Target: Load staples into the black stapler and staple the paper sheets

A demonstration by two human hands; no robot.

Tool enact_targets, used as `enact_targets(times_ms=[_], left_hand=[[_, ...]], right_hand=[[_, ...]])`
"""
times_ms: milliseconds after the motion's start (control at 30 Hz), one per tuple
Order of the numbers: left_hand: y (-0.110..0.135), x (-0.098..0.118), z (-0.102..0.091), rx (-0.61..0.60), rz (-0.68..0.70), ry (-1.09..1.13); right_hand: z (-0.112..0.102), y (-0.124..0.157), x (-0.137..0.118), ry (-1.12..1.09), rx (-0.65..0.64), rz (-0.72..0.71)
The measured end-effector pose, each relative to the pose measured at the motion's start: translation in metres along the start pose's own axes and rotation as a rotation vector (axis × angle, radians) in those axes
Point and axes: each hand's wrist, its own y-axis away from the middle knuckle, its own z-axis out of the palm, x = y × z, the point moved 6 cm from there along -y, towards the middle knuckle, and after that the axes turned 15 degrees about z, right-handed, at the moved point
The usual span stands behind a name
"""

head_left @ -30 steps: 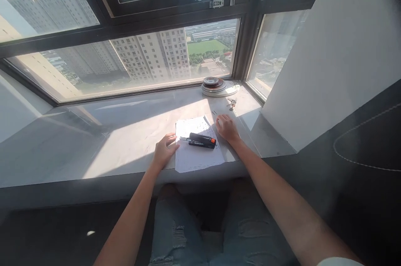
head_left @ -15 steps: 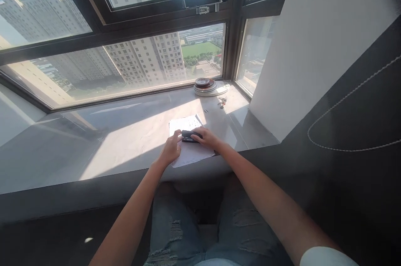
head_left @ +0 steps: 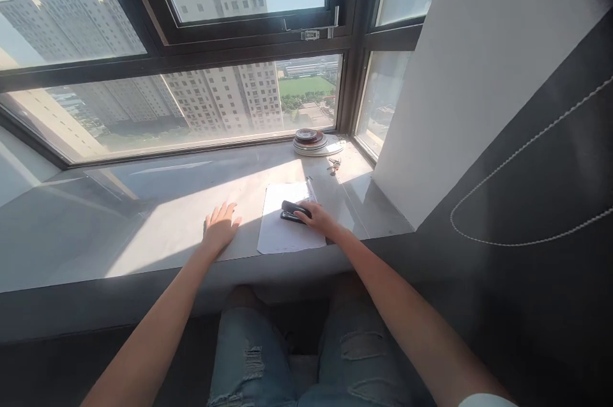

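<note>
A black stapler [head_left: 293, 211] sits over the white paper sheets [head_left: 275, 232] on the windowsill. My right hand [head_left: 318, 218] is closed around its right end, and the jaws show a gap at the left end. To the left of the paper, my left hand [head_left: 221, 228] lies with fingers spread on the sunlit sill [head_left: 177, 228], apart from the stapler and holding nothing. What is on the sheets is too washed out to read.
Stacked plates [head_left: 317, 144] stand in the far corner by the window, with a bunch of keys [head_left: 334, 166] in front. The white wall [head_left: 426, 87] bounds the sill at right. A beaded blind chain [head_left: 507, 243] hangs further right. The sill's front edge is above my knees.
My left hand has left the stapler and moved left onto the bare sill, fingers now spread. My right hand keeps hold of the stapler. The view has tilted up slightly.
</note>
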Motion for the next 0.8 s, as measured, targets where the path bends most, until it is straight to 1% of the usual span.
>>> enact_targets(times_ms=[33,67,100,167,200,233,300,367,400,467,533,633,667,733,800], left_hand=[[0.008,-0.017,0.002,-0.042,-0.077,-0.040],[0.015,-0.030,0.004,-0.072,-0.111,-0.048],[0.020,-0.038,0.007,-0.086,-0.105,-0.048],[0.026,-0.046,0.010,-0.070,-0.097,-0.056],[0.027,-0.047,0.011,-0.055,-0.096,-0.064],[0.027,-0.046,0.011,-0.041,-0.102,-0.074],[0.025,-0.043,0.012,-0.032,-0.108,-0.082],[0.023,-0.038,0.014,-0.029,-0.098,-0.087],[0.023,-0.037,0.014,-0.023,-0.096,-0.092],[0.024,-0.038,0.013,-0.006,-0.101,-0.099],[0.026,-0.046,0.010,-0.015,-0.101,-0.098],[0.031,-0.067,0.005,-0.160,-0.005,-0.061],[0.035,-0.078,0.002,-0.190,-0.007,-0.058],[0.043,-0.102,-0.006,-0.174,-0.102,-0.072],[0.050,-0.120,-0.013,-0.102,-0.218,-0.091]], right_hand=[[-0.010,0.007,0.008,0.001,0.023,0.031],[-0.020,0.015,0.016,0.004,0.044,0.064],[-0.031,0.021,0.025,0.002,0.053,0.095],[-0.052,0.026,0.042,-0.038,0.032,0.149],[-0.062,0.024,0.050,-0.083,0.022,0.171],[-0.073,0.019,0.056,-0.131,0.037,0.190],[-0.093,-0.002,0.065,-0.160,0.120,0.213],[-0.102,-0.031,0.064,-0.011,0.183,0.183],[-0.100,-0.045,0.061,0.094,0.175,0.150],[-0.087,-0.069,0.055,0.264,0.106,0.083],[-0.067,-0.085,0.051,0.397,0.043,0.052],[-0.031,-0.100,0.048,0.555,-0.022,0.031],[-0.019,-0.106,0.046,0.581,-0.038,0.024],[0.011,-0.119,0.038,0.589,-0.073,0.009],[0.047,-0.135,0.022,0.586,-0.126,-0.020]])
